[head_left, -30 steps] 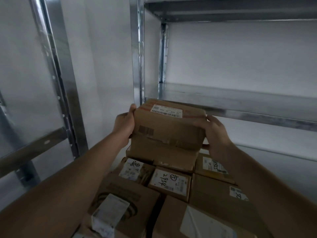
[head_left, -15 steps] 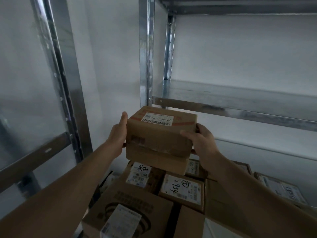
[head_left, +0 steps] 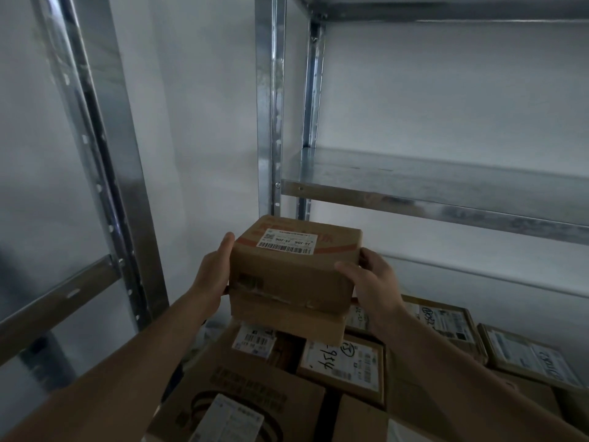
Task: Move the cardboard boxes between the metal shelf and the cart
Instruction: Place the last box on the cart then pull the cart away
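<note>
Metal shelf (head_left: 446, 199), middle board seen from below its front edge. Piled boxes (head_left: 248, 393) lay underneath, labels upward. A small cardboard box (head_left: 296, 266) was held in the air below the board's front-left corner, above the pile. It seemed light and fairly stiff, suiting a clasp on opposite end faces; the creased, taped lower seam might give if squeezed. Brown, scuffed, red band on top. Left hand (head_left: 213, 272) clasped the left face, fingers hidden. Right hand (head_left: 373, 282) curled round the right corner. White barcode label (head_left: 285, 242) lay on top.

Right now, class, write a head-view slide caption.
Left hand and right hand hold a cardboard box over stacked boxes by a metal shelf.
</note>
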{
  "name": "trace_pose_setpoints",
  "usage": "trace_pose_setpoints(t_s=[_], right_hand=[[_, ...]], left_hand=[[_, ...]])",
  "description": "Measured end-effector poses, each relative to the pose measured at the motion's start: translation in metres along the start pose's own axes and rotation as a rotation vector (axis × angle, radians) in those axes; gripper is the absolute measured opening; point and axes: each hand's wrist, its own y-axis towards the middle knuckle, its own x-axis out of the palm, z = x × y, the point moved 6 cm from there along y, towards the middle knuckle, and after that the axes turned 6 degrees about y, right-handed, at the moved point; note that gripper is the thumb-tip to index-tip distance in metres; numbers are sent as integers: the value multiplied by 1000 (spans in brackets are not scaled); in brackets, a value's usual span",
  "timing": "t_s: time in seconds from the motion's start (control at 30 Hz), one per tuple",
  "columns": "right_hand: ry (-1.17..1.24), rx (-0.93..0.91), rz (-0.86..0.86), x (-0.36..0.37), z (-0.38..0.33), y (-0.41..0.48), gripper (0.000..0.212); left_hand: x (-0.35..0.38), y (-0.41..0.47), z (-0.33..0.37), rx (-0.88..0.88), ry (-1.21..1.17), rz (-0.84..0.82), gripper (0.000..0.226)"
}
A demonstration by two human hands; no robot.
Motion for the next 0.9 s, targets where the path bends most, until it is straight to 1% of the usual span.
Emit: trace_pose_setpoints(t_s=[0.1,0.17,0.3,0.37,0.4,0.53,0.73,0.9], right_hand=[[8,-7,-16,2,4,-2,36],[-16,-28,-22,4,6,-4,36],[-50,-62,-27,9,12,-12,45],[-48,-72,-10,8,15,-15,53],[-50,-82,-5,7,15,-16,53],[-52,-107,-6,7,13,-21,49],[-45,-127,1,7,11,-29,48],[-36,-125,-10,8,13,-34,45]], left_hand=[[-4,-1,-2,41,-20,23,42],[-8,0,-4,70,-7,57,41],[-16,-4,-12,96,28,86,54],[-17,-6,-14,113,41,91,58],[-18,-7,-14,125,43,96,59],[-20,-10,-17,160,51,129,63],[-22,-18,-14,204,25,210,56],[-25,-22,-17,228,24,229,56]])
